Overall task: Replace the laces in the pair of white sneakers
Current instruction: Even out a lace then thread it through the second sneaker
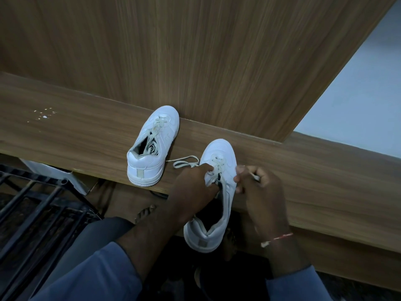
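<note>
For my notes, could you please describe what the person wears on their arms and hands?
The left hand and right hand are bare, without gloves. The left sleeve and right sleeve are blue-grey and long, pushed up the forearms. A thin red and white thread bracelet circles the right wrist.

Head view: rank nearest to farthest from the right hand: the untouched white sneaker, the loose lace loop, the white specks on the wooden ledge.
From the right hand:
1. Loose beige lace loop, nearby left.
2. Untouched white sneaker, further left.
3. White specks, far left on the wooden ledge.
</note>
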